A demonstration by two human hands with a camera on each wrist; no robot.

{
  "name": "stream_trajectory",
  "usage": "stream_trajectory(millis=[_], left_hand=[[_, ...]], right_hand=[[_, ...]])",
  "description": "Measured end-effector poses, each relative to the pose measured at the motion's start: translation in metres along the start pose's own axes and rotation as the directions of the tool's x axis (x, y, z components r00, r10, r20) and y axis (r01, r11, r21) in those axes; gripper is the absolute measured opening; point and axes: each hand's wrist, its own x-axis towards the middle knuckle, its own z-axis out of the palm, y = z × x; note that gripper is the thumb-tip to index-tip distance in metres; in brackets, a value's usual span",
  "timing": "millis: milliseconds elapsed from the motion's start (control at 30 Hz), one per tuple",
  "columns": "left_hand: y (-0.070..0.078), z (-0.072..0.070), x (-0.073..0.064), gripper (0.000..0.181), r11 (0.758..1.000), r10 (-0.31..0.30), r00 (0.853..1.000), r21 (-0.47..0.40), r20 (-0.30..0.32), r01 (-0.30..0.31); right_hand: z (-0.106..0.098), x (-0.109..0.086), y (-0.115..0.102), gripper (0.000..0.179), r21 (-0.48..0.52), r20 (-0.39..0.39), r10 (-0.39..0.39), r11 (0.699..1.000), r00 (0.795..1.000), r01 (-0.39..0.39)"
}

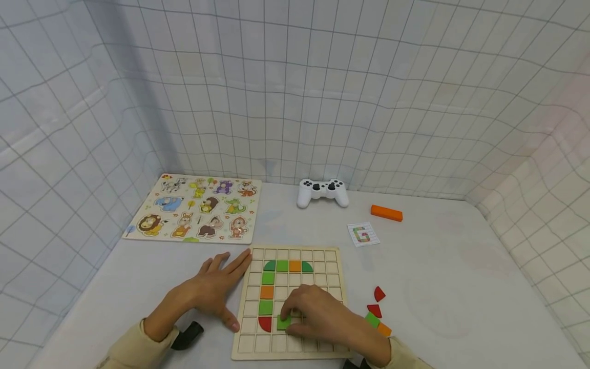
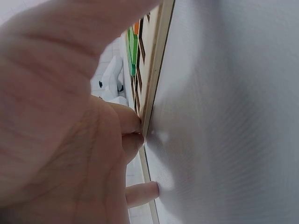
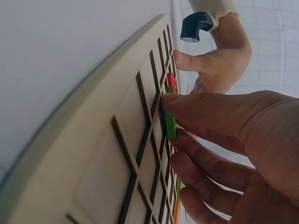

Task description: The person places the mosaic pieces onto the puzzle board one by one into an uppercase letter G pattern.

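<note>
A wooden grid board (image 1: pixel 246 344) lies on the table with green, orange and red tiles forming a bracket shape in its cells. My right hand (image 1: pixel 318 315) pinches a green square tile (image 1: pixel 283 323) between thumb and fingers, beside a red quarter-round tile (image 1: pixel 265 324) in the lower rows. In the right wrist view, that green tile (image 3: pixel 170 116) is at the board's surface; whether it lies flat in its cell I cannot tell. My left hand (image 1: pixel 214 287) rests spread along the board's left edge, its fingertips and thumb touching the rim.
Right of the board lie loose red quarter-rounds (image 1: pixel 379 294), a green square (image 1: pixel 372 320) and an orange square (image 1: pixel 384 329). Beyond are a pattern card (image 1: pixel 363 234), an orange bar (image 1: pixel 386 213), a white game controller (image 1: pixel 322 192) and an animal puzzle board (image 1: pixel 133 234).
</note>
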Motion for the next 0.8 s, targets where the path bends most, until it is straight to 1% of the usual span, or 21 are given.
stream_trajectory(millis=[500, 667, 800], left_hand=[[-0.0017, 0.0013, -0.0005, 0.144, 1.000, 0.007, 1.000, -0.011, -0.001, -0.007], [-0.0008, 0.0012, -0.0007, 0.144, 1.000, 0.001, 1.000, -0.013, 0.004, -0.001], [0.0006, 0.0005, -0.0009, 0.144, 1.000, -0.003, 1.000, -0.009, 0.004, 0.003]], right_hand=[[0.0018, 0.0007, -0.0025, 0.010, -0.006, 0.001, 0.005, 1.000, 1.000, -0.005], [0.0023, 0.0002, -0.0022, 0.010, -0.034, 0.006, 0.007, 0.999, 1.000, -0.007], [0.0024, -0.0005, -0.0021, 0.010, -0.067, 0.000, -0.010, 0.998, 1.000, 0.010]])
